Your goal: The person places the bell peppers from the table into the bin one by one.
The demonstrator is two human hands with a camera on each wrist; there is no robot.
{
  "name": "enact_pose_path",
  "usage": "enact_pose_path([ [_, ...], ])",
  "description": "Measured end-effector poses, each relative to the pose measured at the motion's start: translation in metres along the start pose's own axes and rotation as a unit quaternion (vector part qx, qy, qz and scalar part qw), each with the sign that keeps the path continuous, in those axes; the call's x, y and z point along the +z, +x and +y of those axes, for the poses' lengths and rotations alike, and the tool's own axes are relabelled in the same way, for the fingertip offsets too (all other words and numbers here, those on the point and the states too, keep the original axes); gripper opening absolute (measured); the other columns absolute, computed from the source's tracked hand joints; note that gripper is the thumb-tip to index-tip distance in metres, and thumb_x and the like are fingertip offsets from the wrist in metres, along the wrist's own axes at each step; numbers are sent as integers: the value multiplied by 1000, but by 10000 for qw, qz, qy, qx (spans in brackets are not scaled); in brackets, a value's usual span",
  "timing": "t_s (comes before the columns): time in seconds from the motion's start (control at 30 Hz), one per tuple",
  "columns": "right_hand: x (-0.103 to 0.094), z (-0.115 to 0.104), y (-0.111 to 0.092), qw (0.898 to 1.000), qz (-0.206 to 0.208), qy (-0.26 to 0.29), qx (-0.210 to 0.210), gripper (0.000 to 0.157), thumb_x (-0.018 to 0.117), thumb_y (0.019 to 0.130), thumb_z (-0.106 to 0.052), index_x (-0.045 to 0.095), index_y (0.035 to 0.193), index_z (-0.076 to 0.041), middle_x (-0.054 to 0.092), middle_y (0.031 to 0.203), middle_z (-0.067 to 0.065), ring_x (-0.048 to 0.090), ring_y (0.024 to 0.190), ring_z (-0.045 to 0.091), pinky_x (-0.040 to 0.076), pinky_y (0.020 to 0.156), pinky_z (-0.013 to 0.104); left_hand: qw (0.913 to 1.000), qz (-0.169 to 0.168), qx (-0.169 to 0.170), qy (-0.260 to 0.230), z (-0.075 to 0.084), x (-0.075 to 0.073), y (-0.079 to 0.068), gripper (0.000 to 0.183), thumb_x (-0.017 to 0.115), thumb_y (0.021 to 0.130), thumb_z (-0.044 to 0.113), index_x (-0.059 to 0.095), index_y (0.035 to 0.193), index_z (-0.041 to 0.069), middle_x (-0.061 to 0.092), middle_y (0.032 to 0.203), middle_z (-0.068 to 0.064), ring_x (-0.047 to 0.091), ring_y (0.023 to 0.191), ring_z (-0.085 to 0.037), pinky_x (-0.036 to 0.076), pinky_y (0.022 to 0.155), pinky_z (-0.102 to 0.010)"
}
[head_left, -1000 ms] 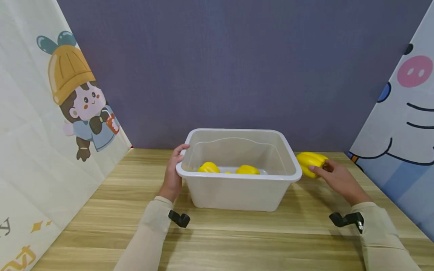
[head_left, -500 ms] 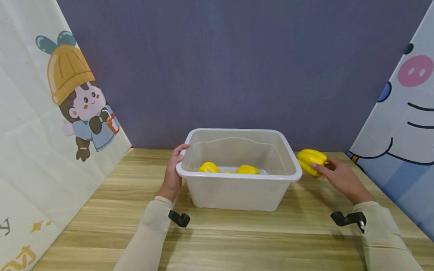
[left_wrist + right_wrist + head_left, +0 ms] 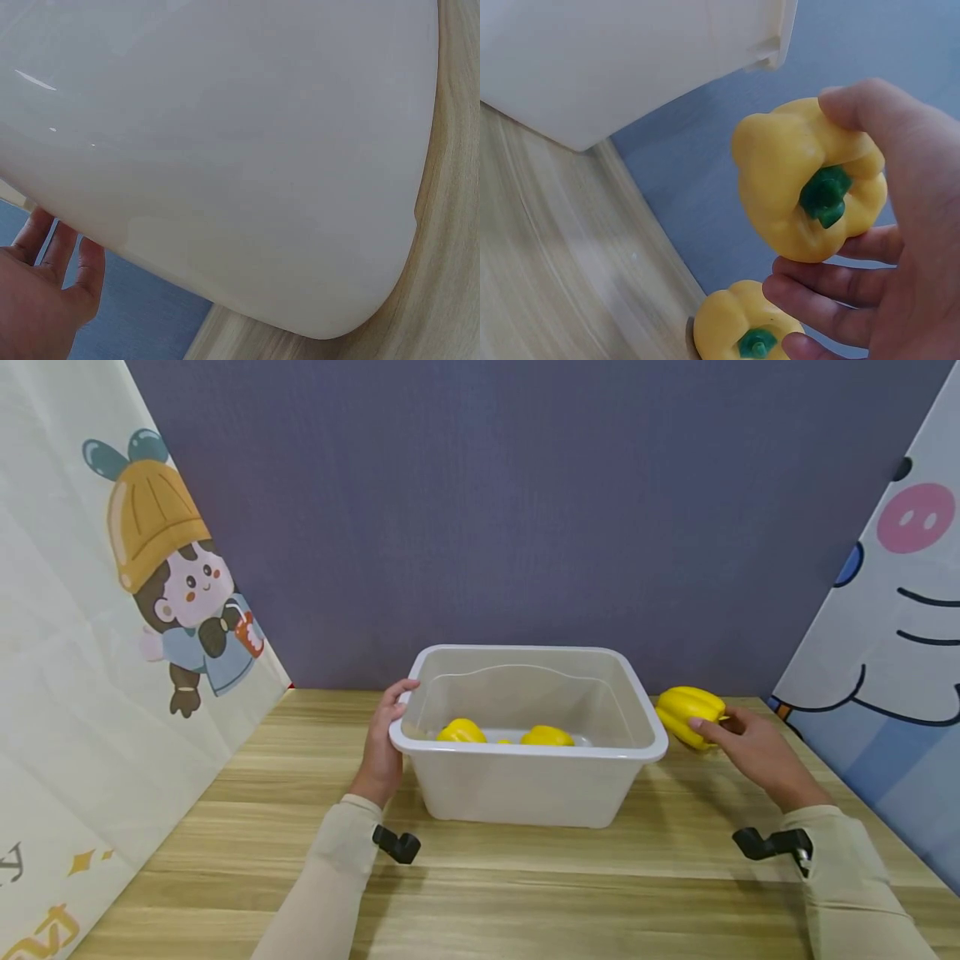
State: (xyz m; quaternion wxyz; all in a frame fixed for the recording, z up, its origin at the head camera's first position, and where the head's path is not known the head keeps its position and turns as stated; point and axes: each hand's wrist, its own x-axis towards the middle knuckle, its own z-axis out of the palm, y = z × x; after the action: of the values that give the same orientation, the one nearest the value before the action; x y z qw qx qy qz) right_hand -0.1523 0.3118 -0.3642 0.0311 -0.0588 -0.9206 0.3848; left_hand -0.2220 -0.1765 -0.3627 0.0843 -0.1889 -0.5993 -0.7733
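At the left end of a white plastic bin [image 3: 525, 789], my left hand [image 3: 381, 752] grips the rim, fingers hooked over it. Beyond the bin's right end, my right hand [image 3: 761, 764] holds a yellow bell pepper [image 3: 686, 712] between thumb and fingers. The right wrist view shows this pepper's green stem [image 3: 825, 196] facing the palm, with a second yellow bell pepper [image 3: 724, 322] below it on the table. Inside the bin lie a yellow pepper [image 3: 461, 731] at left and another yellow pepper [image 3: 547, 737] at right. A sliver of yellow shows between them; the front wall hides the rest.
The bin stands on a wood-grain table [image 3: 495, 893]. Behind it rises a blue-grey panel [image 3: 510, 527]. Cartoon-printed sheets flank the table, a left sheet [image 3: 60, 693] and a right sheet [image 3: 900, 635].
The right hand has raised its bell pepper slightly and shifted a little to the right, turning the pepper a bit. My left hand and the bin have stayed put.
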Motion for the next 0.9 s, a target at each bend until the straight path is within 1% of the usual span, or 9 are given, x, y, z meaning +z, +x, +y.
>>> enact_pose_path([
  [0.13,-1,0,0,10000,32,53,-40,102,46,95,-67,19,152,13,35,144,40,42,124,53,40,95,67,10000,5,-14,1,0,0,0,44,35,95,21,49,134,5,51,125,-19,54,97,-19,45,85,-35],
  [0.37,-3,-3,-2,9998,81,146,-70,101,46,96,-66,19,152,12,36,144,39,41,125,52,40,95,66,10000,17,8,-32,-1,0,0,42,35,95,20,52,131,7,55,120,-11,55,97,-18,45,85,-33],
  [0.63,-4,-5,-1,9995,165,238,-127,99,47,95,-66,21,153,10,35,146,37,40,127,52,39,96,66,10000,10,13,-15,-2,0,1,42,35,95,21,51,132,7,52,124,-17,54,98,-18,45,85,-33],
  [0.77,-4,-6,-2,9992,213,270,-214,97,48,96,-64,24,152,10,37,146,36,41,126,51,40,95,66,10000,33,25,-43,-2,1,0,42,35,95,21,51,131,6,54,121,-14,55,97,-18,45,84,-33],
  [0.9,-4,-6,-3,9992,232,244,-206,97,48,96,-65,24,152,10,37,145,35,41,125,51,40,95,66,10000,30,37,-55,-1,1,0,43,35,95,20,51,132,4,55,119,-12,55,97,-17,45,84,-32],
])
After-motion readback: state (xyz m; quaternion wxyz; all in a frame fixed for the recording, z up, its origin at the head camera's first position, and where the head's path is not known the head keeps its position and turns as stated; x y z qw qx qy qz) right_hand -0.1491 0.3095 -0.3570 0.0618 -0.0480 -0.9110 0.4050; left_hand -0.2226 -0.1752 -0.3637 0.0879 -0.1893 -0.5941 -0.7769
